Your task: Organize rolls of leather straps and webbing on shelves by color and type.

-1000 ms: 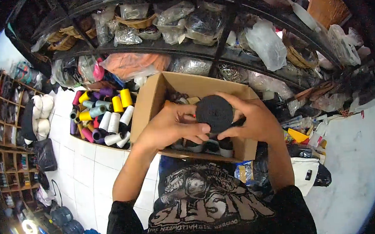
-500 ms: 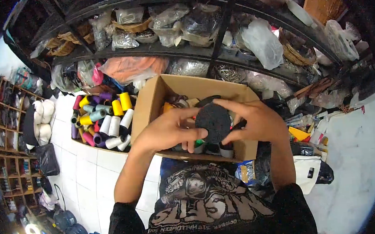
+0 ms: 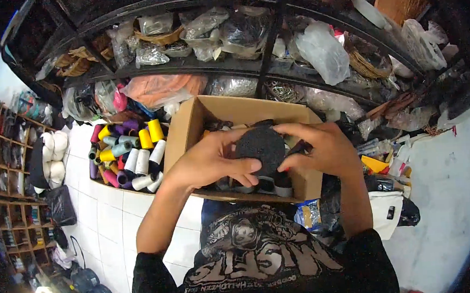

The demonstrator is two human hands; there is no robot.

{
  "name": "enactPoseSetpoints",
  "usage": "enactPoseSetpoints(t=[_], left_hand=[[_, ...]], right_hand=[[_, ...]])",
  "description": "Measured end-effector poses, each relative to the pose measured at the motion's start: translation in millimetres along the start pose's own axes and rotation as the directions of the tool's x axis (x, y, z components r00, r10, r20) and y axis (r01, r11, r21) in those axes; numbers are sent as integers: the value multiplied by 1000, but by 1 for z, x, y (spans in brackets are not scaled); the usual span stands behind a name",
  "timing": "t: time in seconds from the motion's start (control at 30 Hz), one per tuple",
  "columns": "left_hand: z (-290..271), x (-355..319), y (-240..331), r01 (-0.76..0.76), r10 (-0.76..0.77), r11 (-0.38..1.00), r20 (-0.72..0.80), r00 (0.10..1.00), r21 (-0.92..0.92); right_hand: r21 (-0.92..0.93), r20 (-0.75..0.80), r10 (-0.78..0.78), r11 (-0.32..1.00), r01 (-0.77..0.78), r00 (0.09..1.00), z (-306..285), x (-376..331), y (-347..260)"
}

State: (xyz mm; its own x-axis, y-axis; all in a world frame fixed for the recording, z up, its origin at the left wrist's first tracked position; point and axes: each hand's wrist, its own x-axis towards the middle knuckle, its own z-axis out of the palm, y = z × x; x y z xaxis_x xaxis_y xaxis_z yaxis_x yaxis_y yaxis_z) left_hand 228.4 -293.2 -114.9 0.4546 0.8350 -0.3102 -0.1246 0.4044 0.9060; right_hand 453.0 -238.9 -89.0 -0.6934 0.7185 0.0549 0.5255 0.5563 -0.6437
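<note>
A flat, round, black piece (image 3: 261, 149), like a disc or a wound roll, is held up over an open cardboard box (image 3: 187, 129). My left hand (image 3: 206, 162) grips it from the left, thumb across its front face and fingers behind. Curled around its right edge is my right hand (image 3: 322, 150), index fingertip at the upper rim and thumb lower down. Something dark shows between the right fingers, too unclear to name. Below the disc, dark and grey spools (image 3: 283, 188) stand in the box, partly hidden by my hands.
Left of the box sits a bin of colourful thread cones (image 3: 142, 159). Dark shelves (image 3: 186, 65) with plastic-bagged goods and baskets run across the back. A wooden cubby rack (image 3: 22, 177) stands far left. Bags and a white cloth (image 3: 385, 212) lie on the right.
The black disc has shifted slightly left and is turned a little. My right thumb has moved up along its edge, and the left fingers have drawn closer behind it.
</note>
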Motion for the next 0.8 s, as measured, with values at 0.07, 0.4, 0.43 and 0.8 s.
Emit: enactPoseSetpoints(t=[0.07, 0.4, 0.43, 0.8], left_hand=[[-2, 2, -1, -18, 15, 999, 61, 998, 40], [-11, 31, -4, -133, 80, 986, 406, 910, 104], [-7, 32, -2, -188, 148, 980, 396, 906, 65], [37, 45, 1, -190, 150, 956, -183, 972, -223]], right_hand=[[30, 27, 43, 999, -44, 999, 0, -2, 2], [76, 198, -178, 983, 166, 964, -5, 3, -4], [60, 186, -179, 983, 171, 966, -3, 1, -3], [-175, -599, -190, 979, 104, 778, 27, -2, 12]])
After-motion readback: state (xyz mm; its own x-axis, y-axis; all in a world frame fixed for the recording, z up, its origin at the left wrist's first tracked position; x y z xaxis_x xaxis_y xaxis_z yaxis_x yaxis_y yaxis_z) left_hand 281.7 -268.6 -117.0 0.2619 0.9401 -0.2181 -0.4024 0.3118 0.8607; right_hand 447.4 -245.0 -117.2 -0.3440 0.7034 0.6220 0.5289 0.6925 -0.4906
